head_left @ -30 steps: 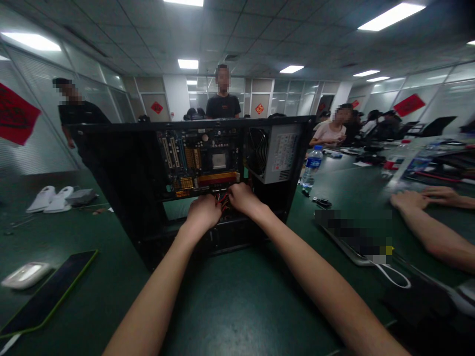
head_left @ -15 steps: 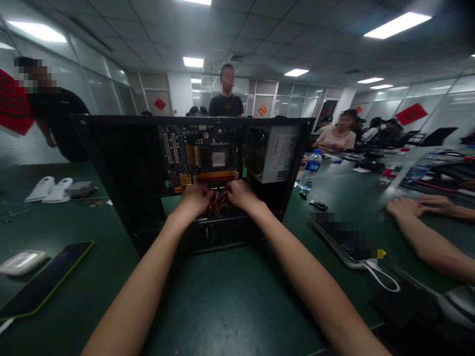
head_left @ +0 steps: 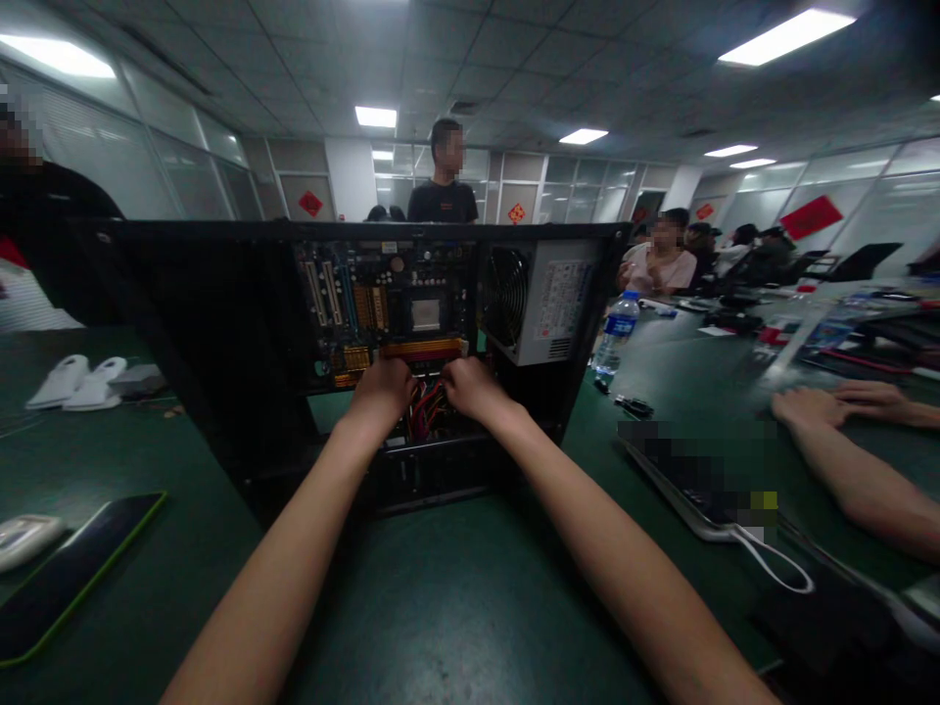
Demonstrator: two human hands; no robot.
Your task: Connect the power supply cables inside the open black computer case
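Observation:
An open black computer case (head_left: 220, 323) stands on the green table (head_left: 455, 607) in front of me, its motherboard (head_left: 389, 304) and grey power supply (head_left: 543, 304) facing me. Both my hands reach into the case below the motherboard. My left hand (head_left: 382, 390) is curled with its fingers hidden inside the case. My right hand (head_left: 470, 387) is curled beside it. A bundle of red cables (head_left: 426, 411) sits between the two hands, touching both. What the fingers grip is hidden.
A phone with a green rim (head_left: 66, 578) and a white device (head_left: 22, 537) lie at the left. A water bottle (head_left: 615, 338) stands right of the case. Another person's forearms (head_left: 844, 460) rest on the table at right, beside a laptop (head_left: 705, 480) and white cable. People stand behind.
My hands have stayed in the case near the red cables, shifting slightly. The view has swung a little; the standing person at far left has moved toward the frame's edge.

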